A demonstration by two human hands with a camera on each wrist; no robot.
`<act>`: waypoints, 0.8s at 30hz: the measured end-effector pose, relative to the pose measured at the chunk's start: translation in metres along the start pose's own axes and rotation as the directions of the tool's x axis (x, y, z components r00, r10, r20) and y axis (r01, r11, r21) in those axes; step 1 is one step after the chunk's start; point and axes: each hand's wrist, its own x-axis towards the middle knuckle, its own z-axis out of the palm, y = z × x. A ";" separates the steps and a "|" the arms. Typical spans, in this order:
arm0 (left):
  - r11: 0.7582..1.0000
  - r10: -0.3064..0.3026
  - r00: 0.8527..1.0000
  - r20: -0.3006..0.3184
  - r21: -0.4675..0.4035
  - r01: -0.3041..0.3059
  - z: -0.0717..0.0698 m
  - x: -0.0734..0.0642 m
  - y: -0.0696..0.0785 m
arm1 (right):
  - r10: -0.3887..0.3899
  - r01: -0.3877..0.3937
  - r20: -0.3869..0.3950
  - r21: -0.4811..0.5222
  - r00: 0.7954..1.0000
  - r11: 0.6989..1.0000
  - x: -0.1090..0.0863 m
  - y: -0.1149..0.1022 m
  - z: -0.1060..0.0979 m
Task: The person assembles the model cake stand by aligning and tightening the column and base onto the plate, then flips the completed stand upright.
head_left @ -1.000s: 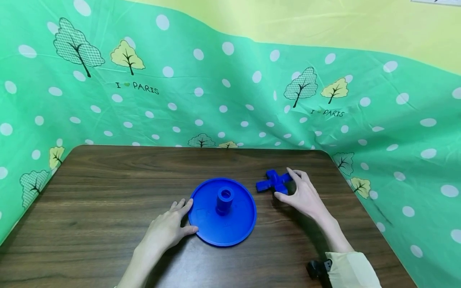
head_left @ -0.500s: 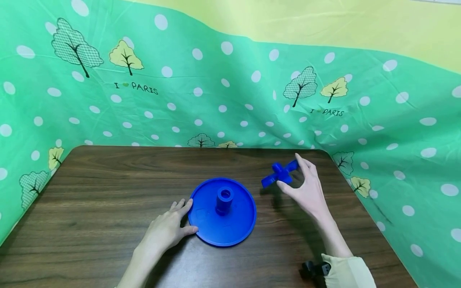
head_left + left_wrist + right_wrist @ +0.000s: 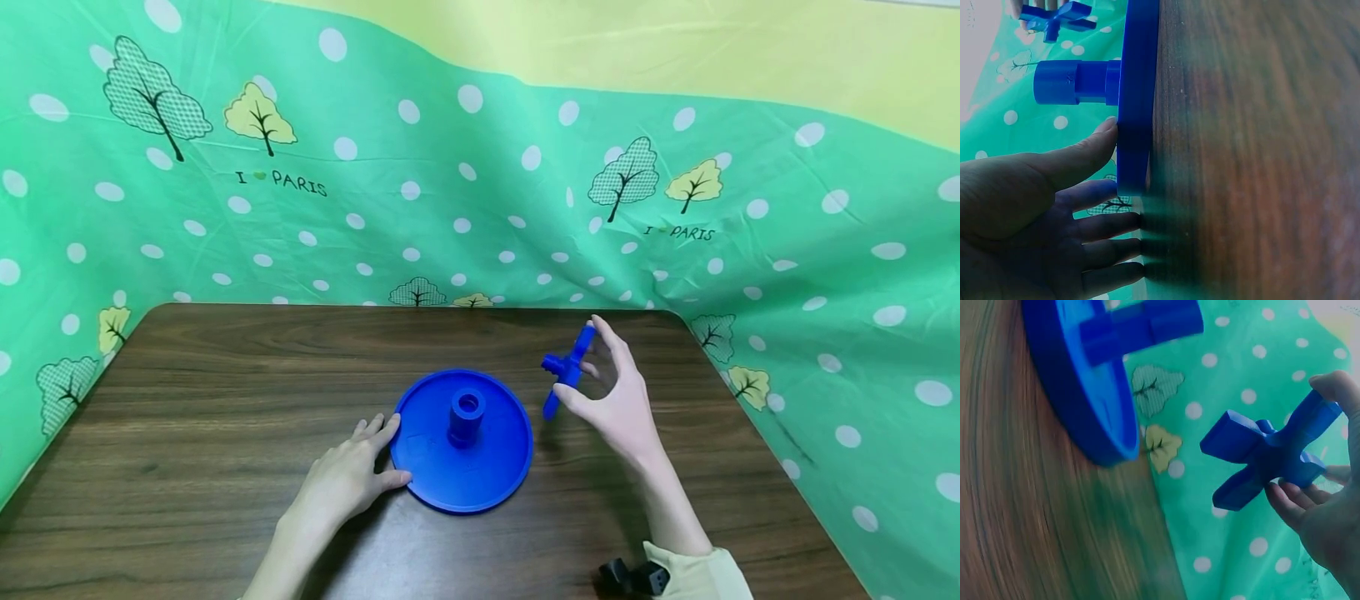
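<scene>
A round blue base (image 3: 495,471) with a raised rim lies flat on the table, and a short hollow blue post (image 3: 467,421) stands at its middle. My left hand (image 3: 345,477) rests at the base's left edge; in the left wrist view its thumb (image 3: 1094,147) touches the rim and the other fingers are stretched out straight. To the right of the base, my right hand (image 3: 618,408) holds a blue cross-shaped piece (image 3: 568,371) above the table, tilted. The right wrist view shows the cross piece (image 3: 1269,453) pinched by its arms between thumb and fingers.
The brown wooden table (image 3: 225,400) ends at the back against a green dotted cloth (image 3: 420,225) printed with trees. A black device (image 3: 633,577) sits at the right sleeve's cuff.
My right hand has lifted the cross piece off the table, and turned it from lying flat to steeply tilted. The left hand and the base have stayed in place.
</scene>
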 end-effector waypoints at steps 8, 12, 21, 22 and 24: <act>1.000 0.002 1.000 0.006 -0.002 -0.002 0.000 0.000 0.000 | -0.050 0.046 0.046 0.084 0.998 0.995 -0.003 -0.017 0.019; 1.000 0.002 1.000 0.009 0.000 -0.002 -0.001 0.000 0.000 | -0.075 0.067 0.075 0.106 0.994 0.992 -0.006 -0.026 0.030; 1.000 0.005 1.000 0.006 0.001 -0.005 -0.001 0.000 0.000 | -0.171 0.156 0.183 0.094 0.968 0.983 -0.010 -0.038 0.051; 1.000 0.006 1.000 0.006 0.003 -0.006 -0.001 0.000 0.000 | -0.181 0.169 0.195 0.079 0.964 0.982 -0.010 -0.039 0.053; 1.000 0.004 1.000 0.009 0.003 -0.004 -0.001 0.000 0.000 | -0.200 0.196 0.225 0.039 0.954 0.980 -0.010 -0.041 0.056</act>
